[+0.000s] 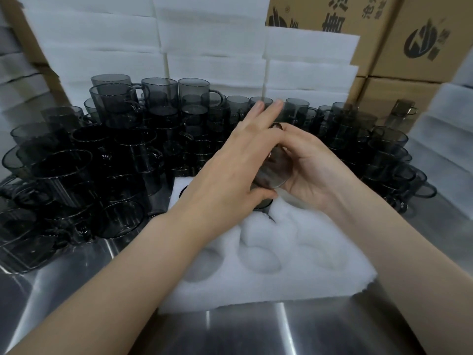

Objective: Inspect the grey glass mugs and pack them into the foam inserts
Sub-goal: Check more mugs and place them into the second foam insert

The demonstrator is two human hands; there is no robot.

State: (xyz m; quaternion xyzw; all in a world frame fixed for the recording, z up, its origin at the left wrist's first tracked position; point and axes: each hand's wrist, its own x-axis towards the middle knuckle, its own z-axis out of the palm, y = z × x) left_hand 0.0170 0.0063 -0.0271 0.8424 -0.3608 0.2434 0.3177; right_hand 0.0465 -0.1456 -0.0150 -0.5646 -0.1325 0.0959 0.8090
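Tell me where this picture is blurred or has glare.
Head view: fingertips of the left hand are motion-blurred; the mug in the right hand is smeared; glare streaks the steel table; wide-angle distortion tilts the cardboard boxes.

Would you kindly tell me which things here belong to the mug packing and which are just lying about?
Job in hand:
mug, in the right hand with the left hand on it
foam insert below
waiting mugs
spare foam stack

Lying about:
cardboard boxes
steel table, only the work surface
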